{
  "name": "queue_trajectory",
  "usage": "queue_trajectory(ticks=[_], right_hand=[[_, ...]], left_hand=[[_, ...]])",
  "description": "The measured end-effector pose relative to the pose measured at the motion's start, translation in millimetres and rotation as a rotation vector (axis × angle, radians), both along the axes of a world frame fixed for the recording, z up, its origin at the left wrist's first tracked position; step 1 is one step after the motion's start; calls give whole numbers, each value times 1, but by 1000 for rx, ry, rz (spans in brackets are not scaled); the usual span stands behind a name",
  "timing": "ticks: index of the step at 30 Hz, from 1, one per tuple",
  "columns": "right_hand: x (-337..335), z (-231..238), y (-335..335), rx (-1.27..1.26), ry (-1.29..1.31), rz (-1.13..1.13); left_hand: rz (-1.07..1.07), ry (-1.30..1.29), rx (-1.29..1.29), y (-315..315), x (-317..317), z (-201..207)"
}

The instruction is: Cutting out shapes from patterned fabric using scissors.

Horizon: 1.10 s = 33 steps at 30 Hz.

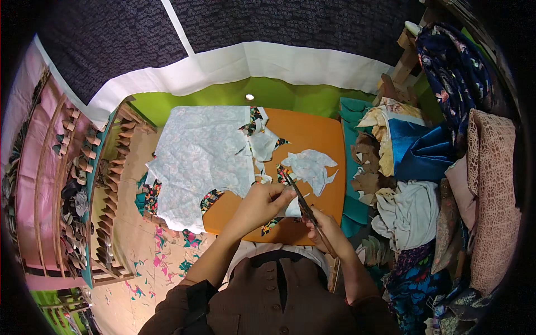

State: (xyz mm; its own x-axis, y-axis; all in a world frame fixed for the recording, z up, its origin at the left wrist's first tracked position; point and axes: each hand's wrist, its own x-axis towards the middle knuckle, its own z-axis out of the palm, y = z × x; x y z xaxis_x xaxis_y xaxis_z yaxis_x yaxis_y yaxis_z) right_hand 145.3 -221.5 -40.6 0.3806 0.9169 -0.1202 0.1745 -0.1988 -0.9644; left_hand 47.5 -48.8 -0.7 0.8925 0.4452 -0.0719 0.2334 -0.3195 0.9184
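Observation:
My left hand [261,205] is closed in a pinch on a small fabric piece [292,210], pale on the side that shows. In my right hand [328,230] is a pair of long dark scissors [305,207], its blades pointing up and away beside the left fingertips. The blades lie close to the held piece; whether they touch it I cannot tell. Beyond my hands a large pale-backed fabric [204,145] with dark floral edges covers the left of the orange table [329,134]. A cut fabric piece [311,167] lies to its right.
Wooden shoe lasts [114,167] line racks on the left. Scattered scraps [162,251] lie on the floor. To the right are teal fabric [353,212], shiny blue cloth [421,148] and a white cloth heap [410,215]. A white-edged dark curtain [301,28] hangs at the back.

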Motion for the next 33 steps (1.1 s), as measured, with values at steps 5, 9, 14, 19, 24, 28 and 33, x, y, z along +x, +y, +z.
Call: queue_trajectory(ticks=[5,9,14,19,24,28,33], right_hand=[[0,-3,2,66,23,-6],[1,-1,1,-30,203,19],[-1,-3,1,-86,419,-47],[-1,-12,1,97,84,-6],[2,0,3,-84,368,-17],[3,9,6,35,138,-19],[7,-2,2,56,181,7]], left_hand=[[-25,73,-62,1,1,6],[-33,123,32,4,-1,10],[-111,212,12,3,1,20],[-96,237,-33,1,0,23],[-122,236,-42,3,0,19],[-98,230,-51,3,-1,11],[-92,231,-234,5,1,8]])
